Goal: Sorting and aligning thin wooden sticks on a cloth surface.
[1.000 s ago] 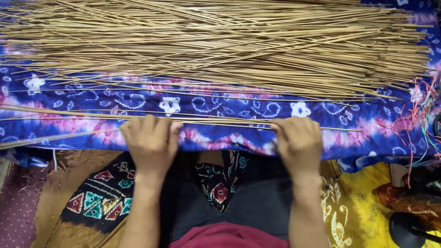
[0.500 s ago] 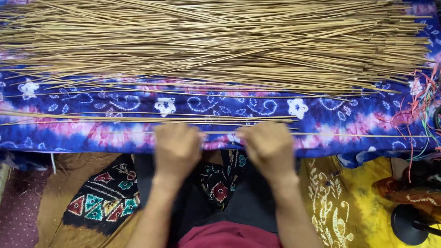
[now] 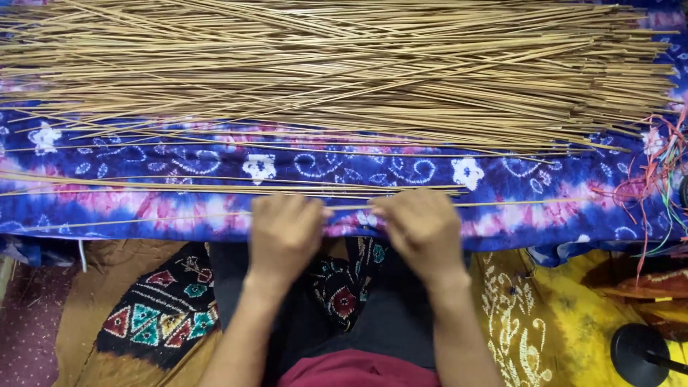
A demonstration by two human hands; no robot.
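My left hand (image 3: 285,233) and right hand (image 3: 421,228) lie close together on the blue cloth (image 3: 215,161) — fingers pressed together, pinching one thin stick (image 3: 502,204) between them.

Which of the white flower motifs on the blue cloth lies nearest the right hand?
The white flower motif just above and right of the right hand; the other flowers sit farther left, or at the cloth's far right edge.

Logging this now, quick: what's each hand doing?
Left hand: palm down, resting on thin sticks.
Right hand: palm down on the same sticks; grip cannot be told.
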